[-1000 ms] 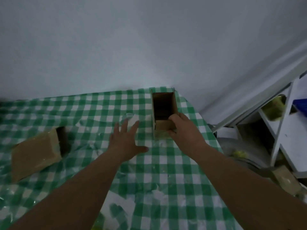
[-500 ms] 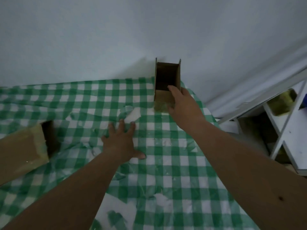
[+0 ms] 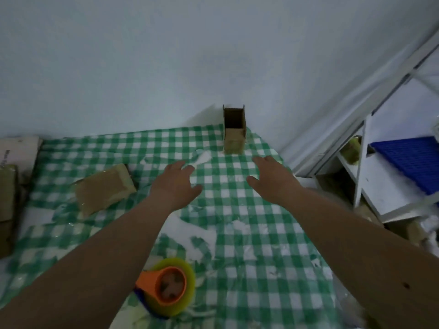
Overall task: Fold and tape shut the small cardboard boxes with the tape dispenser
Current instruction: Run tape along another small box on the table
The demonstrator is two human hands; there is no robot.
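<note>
Head view, dim light. The table [image 3: 237, 233] is covered with a green-and-white checked cloth, patched with torn white scraps.

An upright cardboard box [image 3: 234, 131] stands at the far edge of the table against the wall, its top open with two flaps raised; the inside reads dark. A second box [image 3: 104, 188] lies on its side at left, mid-table, with glossy tape on its face. More cardboard [image 3: 7, 205] is stacked at the far left edge, partly out of view.

The tape dispenser [image 3: 169, 287] rests at the near edge, just right of the left forearm: orange core, yellow-green roll, a blue part showing below it.

Left hand [image 3: 177, 184]: palm down over the cloth, fingers straight and spread, holding nothing; whether it touches the cloth cannot be told.

Right hand [image 3: 270, 179]: palm down, fingers loosely extended toward the upright box, holding nothing, clearly apart from the box.

A white shelf unit [image 3: 380, 186] stands at right beyond the table, with a blue ribbed panel [image 3: 413, 157] on it.
</note>
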